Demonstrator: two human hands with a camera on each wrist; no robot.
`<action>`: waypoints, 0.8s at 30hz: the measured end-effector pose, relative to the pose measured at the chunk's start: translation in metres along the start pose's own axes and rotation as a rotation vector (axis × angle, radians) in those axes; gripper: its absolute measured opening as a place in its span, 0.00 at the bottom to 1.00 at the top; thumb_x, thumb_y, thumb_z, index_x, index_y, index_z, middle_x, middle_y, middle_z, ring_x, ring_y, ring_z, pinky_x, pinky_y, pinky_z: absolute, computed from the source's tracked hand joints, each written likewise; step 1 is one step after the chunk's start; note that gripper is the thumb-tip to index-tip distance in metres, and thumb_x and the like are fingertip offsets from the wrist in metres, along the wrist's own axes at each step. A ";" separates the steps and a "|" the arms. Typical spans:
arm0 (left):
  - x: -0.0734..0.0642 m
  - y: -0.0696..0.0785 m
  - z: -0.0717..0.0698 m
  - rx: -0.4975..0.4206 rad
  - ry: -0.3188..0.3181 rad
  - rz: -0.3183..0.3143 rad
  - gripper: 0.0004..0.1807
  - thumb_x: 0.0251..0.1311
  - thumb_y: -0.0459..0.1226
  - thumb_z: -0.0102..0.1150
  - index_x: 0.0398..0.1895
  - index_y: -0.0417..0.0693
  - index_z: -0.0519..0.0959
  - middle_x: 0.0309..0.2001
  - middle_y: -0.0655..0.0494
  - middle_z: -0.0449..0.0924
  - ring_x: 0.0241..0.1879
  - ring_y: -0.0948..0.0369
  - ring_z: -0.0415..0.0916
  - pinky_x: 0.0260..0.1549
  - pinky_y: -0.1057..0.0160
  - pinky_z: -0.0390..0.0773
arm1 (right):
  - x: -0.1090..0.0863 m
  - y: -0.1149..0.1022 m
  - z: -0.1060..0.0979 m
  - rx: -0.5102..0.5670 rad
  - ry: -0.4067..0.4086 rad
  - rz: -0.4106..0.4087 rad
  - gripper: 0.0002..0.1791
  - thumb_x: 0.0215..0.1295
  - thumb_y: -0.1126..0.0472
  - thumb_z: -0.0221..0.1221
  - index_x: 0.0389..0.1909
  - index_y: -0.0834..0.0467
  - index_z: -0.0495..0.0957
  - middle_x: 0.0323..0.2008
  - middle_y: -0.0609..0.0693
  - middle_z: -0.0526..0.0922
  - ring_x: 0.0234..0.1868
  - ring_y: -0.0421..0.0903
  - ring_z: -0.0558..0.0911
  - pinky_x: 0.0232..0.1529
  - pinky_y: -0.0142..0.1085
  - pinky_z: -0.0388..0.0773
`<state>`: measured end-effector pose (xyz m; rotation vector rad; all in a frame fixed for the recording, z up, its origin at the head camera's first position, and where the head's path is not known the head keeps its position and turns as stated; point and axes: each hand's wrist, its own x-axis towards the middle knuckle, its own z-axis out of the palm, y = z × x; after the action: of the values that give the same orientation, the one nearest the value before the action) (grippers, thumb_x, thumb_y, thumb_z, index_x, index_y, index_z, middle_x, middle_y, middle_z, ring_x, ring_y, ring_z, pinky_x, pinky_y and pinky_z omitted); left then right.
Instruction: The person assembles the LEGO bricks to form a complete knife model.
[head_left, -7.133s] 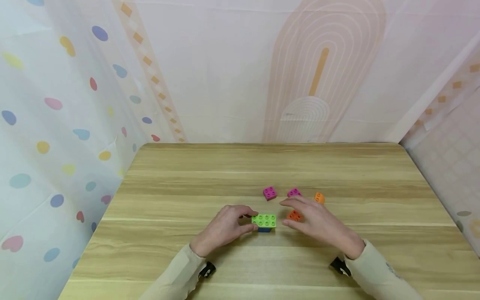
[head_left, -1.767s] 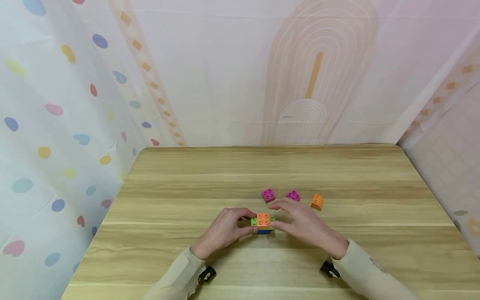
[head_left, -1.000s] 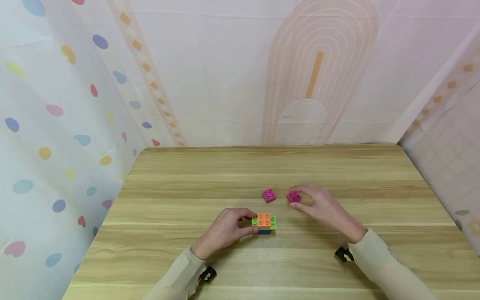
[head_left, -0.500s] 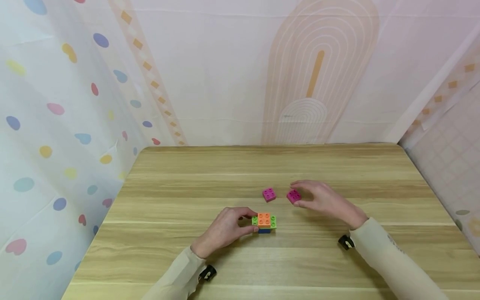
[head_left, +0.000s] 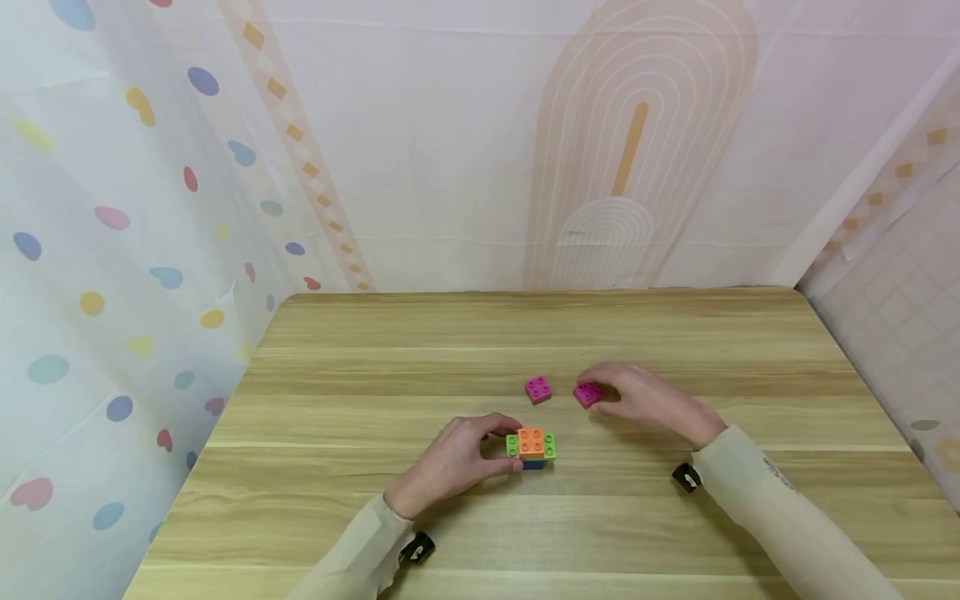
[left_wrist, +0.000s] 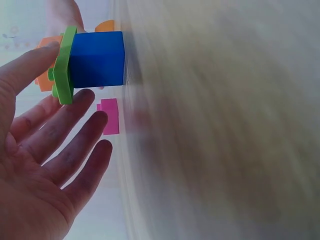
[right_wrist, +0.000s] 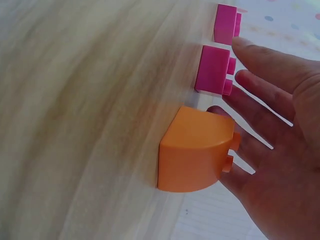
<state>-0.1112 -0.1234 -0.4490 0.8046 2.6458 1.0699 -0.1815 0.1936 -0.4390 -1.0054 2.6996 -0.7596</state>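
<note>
A toy brick stack stands near the middle of the table: an orange brick (head_left: 530, 442) on a longer green brick (head_left: 512, 446), above a blue brick (left_wrist: 97, 59). My left hand (head_left: 457, 457) pinches its left end between thumb and forefinger; the other fingers spread out in the left wrist view. My right hand (head_left: 643, 398) reaches over a magenta brick (head_left: 587, 394), thumb and forefinger on either side and fingers loosely extended. Under that hand an orange curved brick (right_wrist: 195, 150) sits on the table, hidden in the head view.
A second magenta brick (head_left: 537, 389) lies left of the first, behind the stack. The wooden table (head_left: 375, 367) meets a patterned curtain (head_left: 450, 167) along its back edge. A black wrist camera (head_left: 417, 547) sits under the left sleeve.
The orange brick has gone onto the green one. My right hand has since moved from the stack back to the right magenta brick, which has turned slightly. My left hand stays at the stack.
</note>
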 end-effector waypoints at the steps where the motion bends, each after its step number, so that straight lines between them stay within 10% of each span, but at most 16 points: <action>1: 0.000 0.000 0.000 -0.009 0.002 0.001 0.24 0.62 0.45 0.74 0.58 0.48 0.82 0.52 0.55 0.87 0.51 0.59 0.83 0.52 0.56 0.83 | 0.000 0.000 0.000 -0.002 -0.004 -0.003 0.23 0.69 0.59 0.68 0.62 0.61 0.80 0.61 0.57 0.82 0.61 0.57 0.81 0.63 0.54 0.78; 24: 0.000 0.003 0.001 -0.019 0.052 0.069 0.17 0.64 0.40 0.72 0.54 0.47 0.83 0.52 0.55 0.87 0.53 0.57 0.84 0.55 0.54 0.82 | -0.007 -0.020 -0.001 -0.035 0.088 0.025 0.19 0.68 0.65 0.67 0.59 0.62 0.82 0.55 0.57 0.83 0.56 0.56 0.82 0.58 0.53 0.81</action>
<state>-0.1094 -0.1208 -0.4477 0.8823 2.6645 1.1464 -0.1652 0.1855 -0.4277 -0.9661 2.8039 -0.7720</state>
